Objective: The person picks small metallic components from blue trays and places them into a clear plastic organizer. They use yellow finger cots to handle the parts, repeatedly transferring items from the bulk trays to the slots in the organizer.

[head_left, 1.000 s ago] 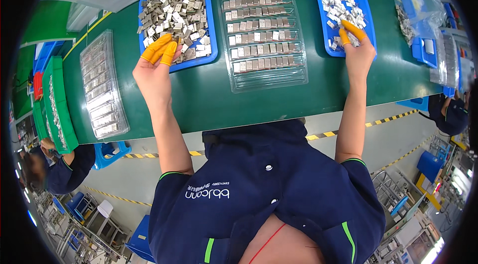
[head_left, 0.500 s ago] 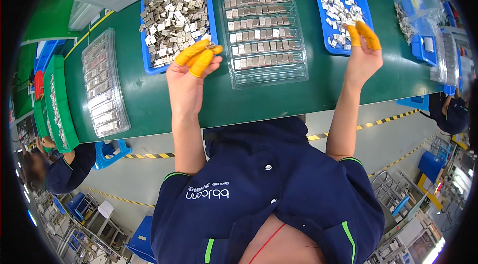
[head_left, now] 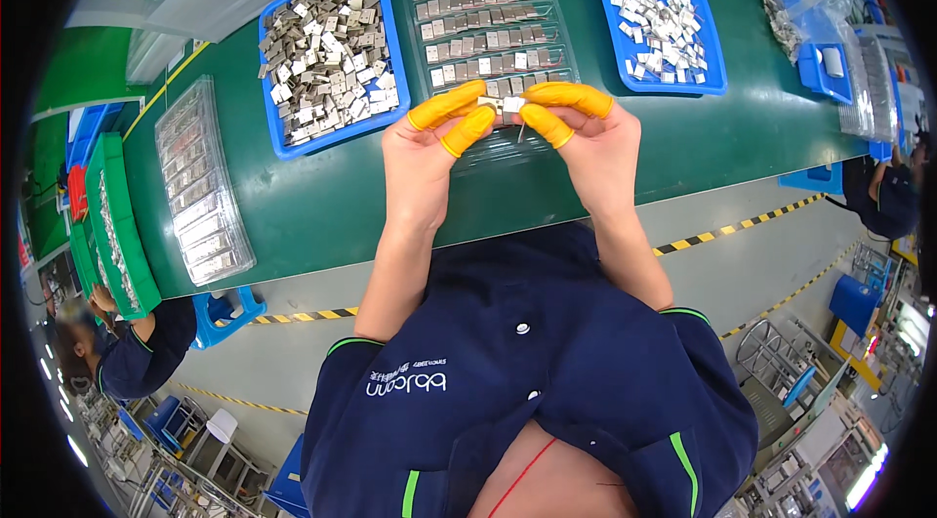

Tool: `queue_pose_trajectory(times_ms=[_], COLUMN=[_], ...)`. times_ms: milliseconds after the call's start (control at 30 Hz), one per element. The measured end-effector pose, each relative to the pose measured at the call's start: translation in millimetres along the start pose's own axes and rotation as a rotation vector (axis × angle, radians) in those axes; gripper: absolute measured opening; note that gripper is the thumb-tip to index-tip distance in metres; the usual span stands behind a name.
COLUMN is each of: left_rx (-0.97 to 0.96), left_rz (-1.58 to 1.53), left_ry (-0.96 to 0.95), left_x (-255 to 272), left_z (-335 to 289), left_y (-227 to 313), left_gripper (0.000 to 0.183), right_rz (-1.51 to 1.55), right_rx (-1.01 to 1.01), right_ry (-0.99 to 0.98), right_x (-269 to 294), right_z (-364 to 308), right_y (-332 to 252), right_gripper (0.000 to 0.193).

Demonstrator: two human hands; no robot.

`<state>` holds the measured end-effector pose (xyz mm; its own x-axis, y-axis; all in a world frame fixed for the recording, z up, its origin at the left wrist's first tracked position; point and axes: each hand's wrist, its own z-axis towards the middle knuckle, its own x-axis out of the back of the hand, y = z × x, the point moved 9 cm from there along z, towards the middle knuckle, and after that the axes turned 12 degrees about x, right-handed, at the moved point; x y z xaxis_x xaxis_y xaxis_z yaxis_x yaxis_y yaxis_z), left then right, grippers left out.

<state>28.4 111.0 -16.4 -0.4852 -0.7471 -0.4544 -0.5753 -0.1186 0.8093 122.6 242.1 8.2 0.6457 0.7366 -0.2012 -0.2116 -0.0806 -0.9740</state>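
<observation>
My left hand [head_left: 418, 152], with yellow finger cots on thumb and forefinger, pinches a small silver metal shell [head_left: 493, 104]. Opposite it, my right hand [head_left: 600, 149], also in yellow cots, grips a small white connector [head_left: 513, 105] with a thin wire or pin hanging below. The two parts meet end to end; whether one sits inside the other I cannot tell. Both hands are over the near end of a clear plastic tray [head_left: 553, 5], whose rows hold several metal-cased parts. My fingers hide its nearest row in part.
A blue tray [head_left: 392, 30] of loose metal shells lies left of the clear one, and a blue tray [head_left: 720, 69] of white connectors right. Farther left are another filled clear tray [head_left: 200, 181] and a green bin [head_left: 137, 269]. Two co-workers sit at the sides.
My hands have come together over the clear tray, the left from the shell tray's edge and the right from the connector tray. The white connector now shows in my right fingers.
</observation>
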Motion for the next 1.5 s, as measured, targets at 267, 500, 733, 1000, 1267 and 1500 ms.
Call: queue_pose_trajectory(times_ms=[267,500,733,1000,1267,1500], left_rx=[0.046,0.15,0.403,0.291,0.014,-0.162], left_rz=[0.042,0.267,0.096,-0.003,0.237,0.505], left_ry=[0.03,0.027,-0.199,-0.106,0.301,0.534], left_x=[5.0,-0.2,-23.6,-9.9,78.4,116.3], left_z=[-5.4,-22.6,-31.5,-36.2,-52.9,-84.2], left_y=[-6.9,-22.0,-56.6,-54.2,-15.7,9.9], left_gripper=[0.031,0.025,0.022,0.025,0.028,0.021], right_rz=[0.012,-0.042,0.27,-0.059,-0.846,-0.956], right_rx=[-0.076,-0.163,-0.317,-0.038,0.721,0.798], right_ry=[-0.002,-0.146,-0.212,-0.244,-0.353,-0.453], right_x=[-1.6,15.4,19.3,6.8,-48.2,-70.7], right_z=[-10.6,-34.9,-56.8,-44.2,-21.9,-37.1], right_y=[4.5,13.3,31.4,10.3,-37.9,-5.5], right_gripper=[0.021,0.021,0.024,0.017,0.02,0.016])
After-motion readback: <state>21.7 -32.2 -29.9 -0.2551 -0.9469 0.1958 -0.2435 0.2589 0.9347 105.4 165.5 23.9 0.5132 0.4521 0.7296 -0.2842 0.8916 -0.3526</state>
